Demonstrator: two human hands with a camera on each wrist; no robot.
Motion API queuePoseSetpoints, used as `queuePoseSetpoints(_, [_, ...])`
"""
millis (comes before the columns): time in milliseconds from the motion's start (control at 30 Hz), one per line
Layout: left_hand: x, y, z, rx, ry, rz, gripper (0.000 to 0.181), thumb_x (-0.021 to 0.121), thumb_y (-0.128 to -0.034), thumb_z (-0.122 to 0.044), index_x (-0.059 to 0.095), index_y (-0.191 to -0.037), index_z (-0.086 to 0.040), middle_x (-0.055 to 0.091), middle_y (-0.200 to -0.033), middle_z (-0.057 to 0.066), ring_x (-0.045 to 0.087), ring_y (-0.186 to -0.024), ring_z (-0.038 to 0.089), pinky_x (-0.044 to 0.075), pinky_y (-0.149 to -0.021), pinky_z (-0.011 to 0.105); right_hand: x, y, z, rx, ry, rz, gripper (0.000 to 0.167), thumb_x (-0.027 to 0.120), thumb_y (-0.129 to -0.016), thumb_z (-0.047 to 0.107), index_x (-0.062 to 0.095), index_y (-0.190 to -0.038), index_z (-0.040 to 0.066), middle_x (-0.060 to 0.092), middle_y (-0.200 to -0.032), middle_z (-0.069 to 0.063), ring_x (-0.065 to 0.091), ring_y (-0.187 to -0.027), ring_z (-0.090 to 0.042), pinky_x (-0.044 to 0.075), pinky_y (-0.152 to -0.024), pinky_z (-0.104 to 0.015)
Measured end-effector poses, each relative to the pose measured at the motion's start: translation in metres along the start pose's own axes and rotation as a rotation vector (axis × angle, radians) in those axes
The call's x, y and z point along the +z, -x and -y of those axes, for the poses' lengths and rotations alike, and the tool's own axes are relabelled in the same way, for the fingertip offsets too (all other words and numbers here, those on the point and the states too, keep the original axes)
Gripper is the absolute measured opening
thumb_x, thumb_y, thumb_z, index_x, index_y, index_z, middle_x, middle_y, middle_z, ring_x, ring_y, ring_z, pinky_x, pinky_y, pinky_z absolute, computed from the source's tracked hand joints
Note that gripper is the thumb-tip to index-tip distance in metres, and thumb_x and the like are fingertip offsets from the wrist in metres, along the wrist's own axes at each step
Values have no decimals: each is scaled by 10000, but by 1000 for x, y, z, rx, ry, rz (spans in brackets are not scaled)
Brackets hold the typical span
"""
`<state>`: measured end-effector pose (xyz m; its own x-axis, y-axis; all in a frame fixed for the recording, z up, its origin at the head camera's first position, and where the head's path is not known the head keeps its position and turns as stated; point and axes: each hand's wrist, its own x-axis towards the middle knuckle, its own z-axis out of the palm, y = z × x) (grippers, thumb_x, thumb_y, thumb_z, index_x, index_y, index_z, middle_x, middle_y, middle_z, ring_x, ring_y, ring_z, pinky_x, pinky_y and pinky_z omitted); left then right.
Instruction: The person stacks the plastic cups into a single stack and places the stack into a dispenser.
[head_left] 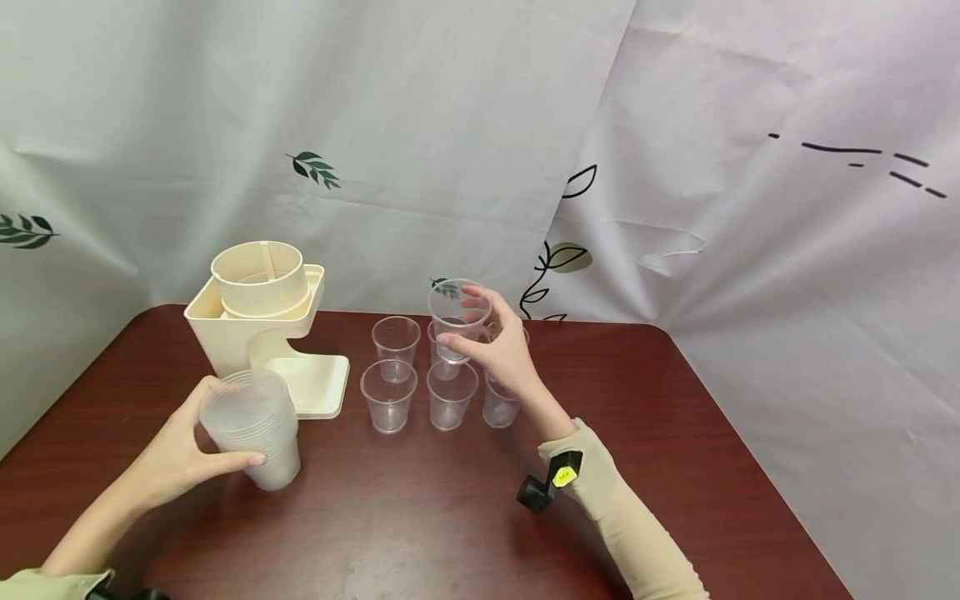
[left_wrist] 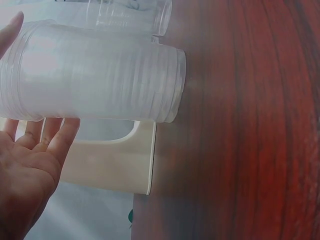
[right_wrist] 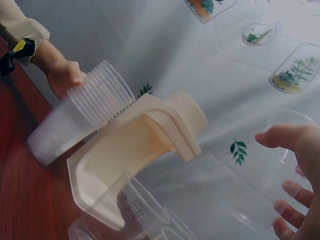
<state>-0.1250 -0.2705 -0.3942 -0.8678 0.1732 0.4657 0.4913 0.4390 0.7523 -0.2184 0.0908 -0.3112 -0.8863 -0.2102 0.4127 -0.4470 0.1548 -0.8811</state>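
Observation:
My left hand (head_left: 168,454) grips a tall stack of nested clear plastic cups (head_left: 255,425) at the table's left, thumb on the near side. The left wrist view shows the cup stack (left_wrist: 100,75) between thumb and fingers. A single clear cup (head_left: 459,312) is held between the thumb and fingers of my right hand (head_left: 504,343), raised over the back of a group of cups. Several clear cups stand upright below in two rows, among them a front left cup (head_left: 388,398) and a front middle cup (head_left: 452,400). The right hand partly hides those behind it.
A cream plastic dispenser-like stand (head_left: 251,333), with a round open top and a flat base plate (head_left: 318,387), stands behind the stack at the left. The dark red wooden table (head_left: 420,517) ends against a pale printed curtain (head_left: 420,125).

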Motion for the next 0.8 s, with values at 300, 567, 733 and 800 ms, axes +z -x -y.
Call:
queuePoseSetpoints(300, [0,1,0,3,7,-2,740,818,-542,145,464,-1169,-24,537,-1096,-164,496,-978,-51,377,-778,56,16,2,-1,-2,-16,18,630,755,-767,75,501,-1344,92,583,-1233,-163,597,-1089,-332,495,-834,-291])
queuePoseSetpoints(567, [0,1,-1,-12,22,-1,742,806,-554,161,460,-1176,-46,539,-1087,-135,530,-919,-36,442,-698,95,27,2,2,-4,-49,35,618,735,-786,83,493,-1353,117,564,-1251,-146,641,-1060,-266,499,-850,-298])
queuePoseSetpoints(733, [-1,1,-1,-8,8,6,737,816,-558,142,463,-1174,-55,533,-1092,-158,504,-962,-50,401,-751,67,31,1,5,3,-71,28,621,738,-783,85,497,-1352,148,567,-1255,-130,662,-1032,-219,499,-851,-279])
queuePoseSetpoints(800, [0,1,-1,-10,2,8,736,817,-560,138,462,-1174,-55,536,-1086,-161,506,-959,-50,388,-767,60,33,0,6,3,-88,26,623,736,-781,76,495,-1353,127,570,-1256,-135,663,-1028,-209,503,-862,-283])
